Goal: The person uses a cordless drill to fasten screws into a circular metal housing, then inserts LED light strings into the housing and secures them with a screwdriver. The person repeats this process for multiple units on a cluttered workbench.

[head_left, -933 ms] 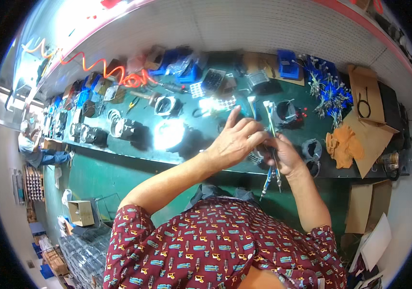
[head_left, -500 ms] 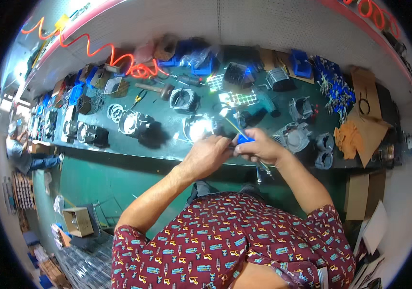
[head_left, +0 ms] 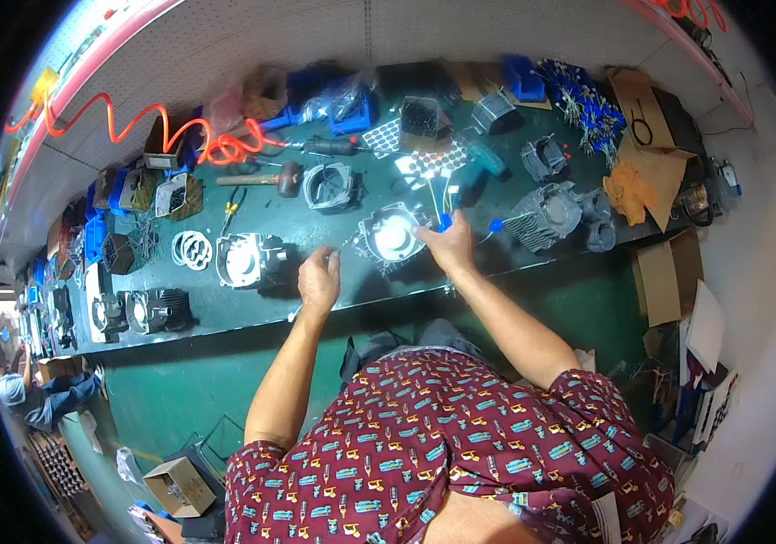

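Observation:
My right hand [head_left: 451,245] is closed on a wire lead [head_left: 445,219] with a blue body. Its yellow and blue wires point up, away from me. The thumb reaches the right side of a bright grey metal housing [head_left: 392,234] with a round opening. Left of that housing, my left hand [head_left: 319,281] hovers by the bench's front edge, fingers loosely bent, thumb apart, nothing visible in it. Another housing [head_left: 245,260] stands just left of it. A second blue wire piece [head_left: 496,225] shows right of my right hand.
Behind lie a mallet [head_left: 266,179], pliers [head_left: 231,213], a ring-shaped casting [head_left: 331,187] and a power driver [head_left: 329,146]. Finned castings [head_left: 553,214] and an orange cloth [head_left: 629,192] are at right, with bundled blue leads [head_left: 578,104] behind. An orange coiled hose [head_left: 166,131] hangs at left.
My hands, together over the bench edge before, have parted. The left moved left; the right carried the wire lead up to the housing's right side. The view has shifted too.

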